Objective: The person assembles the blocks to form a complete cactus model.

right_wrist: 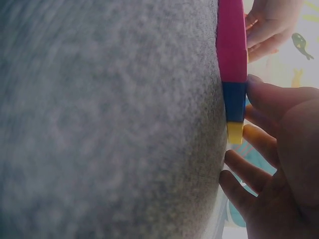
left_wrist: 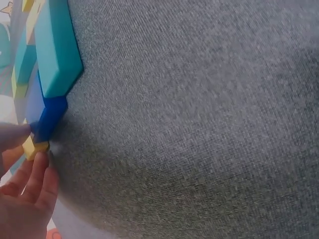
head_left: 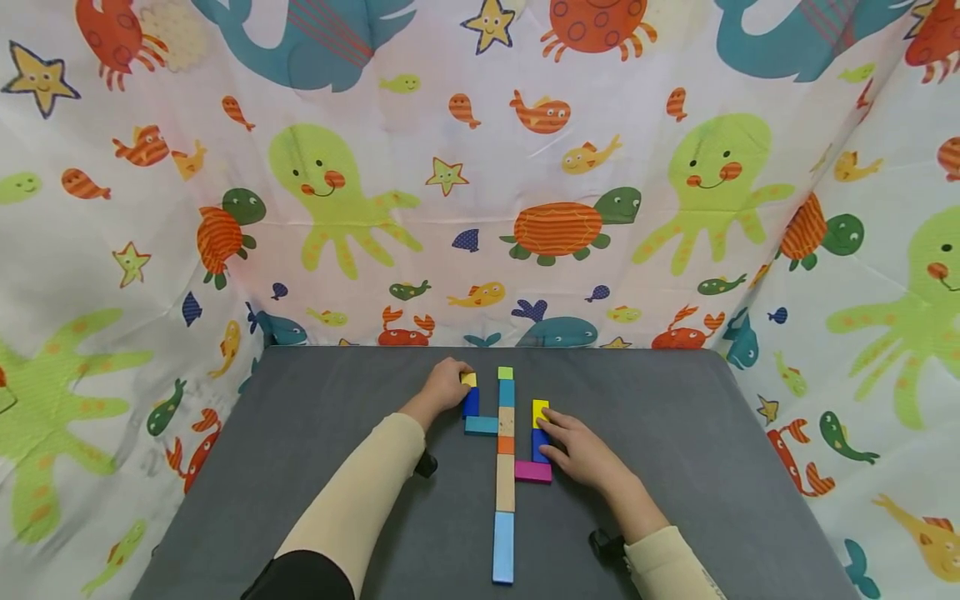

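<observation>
My left hand point(head_left: 445, 385) pinches a small yellow block point(left_wrist: 36, 148) between thumb and fingers, at the far end of a dark blue block point(head_left: 471, 402). That blue block meets a teal block point(head_left: 481, 426), which juts left from a central column of blocks. On the other side, a magenta block point(head_left: 533, 472) juts right from the column, with another blue block point(head_left: 539, 446) and a yellow block point(head_left: 540, 410) lined up beyond it. My right hand point(head_left: 588, 454) rests its extended fingers along this blue and yellow pair, thumb near the blue one.
The column runs from a green block point(head_left: 506, 373) through blue, wooden and orange point(head_left: 506, 446) blocks to a long light blue block point(head_left: 503, 547) nearest me. Everything lies on a grey table point(head_left: 675, 400), backed by a sea-animal curtain point(head_left: 450, 225).
</observation>
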A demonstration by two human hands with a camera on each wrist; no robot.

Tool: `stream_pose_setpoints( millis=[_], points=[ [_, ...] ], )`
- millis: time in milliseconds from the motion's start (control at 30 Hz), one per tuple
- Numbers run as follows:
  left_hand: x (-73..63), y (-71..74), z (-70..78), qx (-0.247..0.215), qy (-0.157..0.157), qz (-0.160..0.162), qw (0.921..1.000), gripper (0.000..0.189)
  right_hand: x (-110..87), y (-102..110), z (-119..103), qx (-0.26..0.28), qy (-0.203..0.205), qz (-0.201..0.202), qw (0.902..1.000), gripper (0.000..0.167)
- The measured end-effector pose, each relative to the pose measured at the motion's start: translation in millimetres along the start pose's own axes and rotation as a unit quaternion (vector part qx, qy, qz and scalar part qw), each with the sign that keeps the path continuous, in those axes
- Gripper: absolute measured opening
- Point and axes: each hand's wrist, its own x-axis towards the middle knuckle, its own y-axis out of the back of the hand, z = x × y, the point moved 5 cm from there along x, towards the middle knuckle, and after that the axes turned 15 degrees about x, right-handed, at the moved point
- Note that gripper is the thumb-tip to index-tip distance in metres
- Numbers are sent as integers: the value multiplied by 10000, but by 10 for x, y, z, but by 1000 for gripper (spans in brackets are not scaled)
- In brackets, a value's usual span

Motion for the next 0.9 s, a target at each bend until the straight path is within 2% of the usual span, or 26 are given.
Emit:
stream_pose_setpoints(
  millis=[300,433,600,767,900],
  points=[
    [-24,-46,-89,-468,-126,-112,9988,41,12,-5,-18,41,25,-14,10000,58],
    [-31,-67,-137,-595,-159,-46,9981,41,29,-4,-19,38,56,-49,10000,58],
    [-70,-67,-221,-638,-48,53,9979,40,42,11,16,55,4,-80,10000,58],
    [-198,-56,-311,-576,-143,277,9979,41,15,28,73,222,-22,-64,9997,59],
    [-409,-45,-461,-569,-331,623,9959,41,-40,91,104,368,92,61,9993,60]
  ],
)
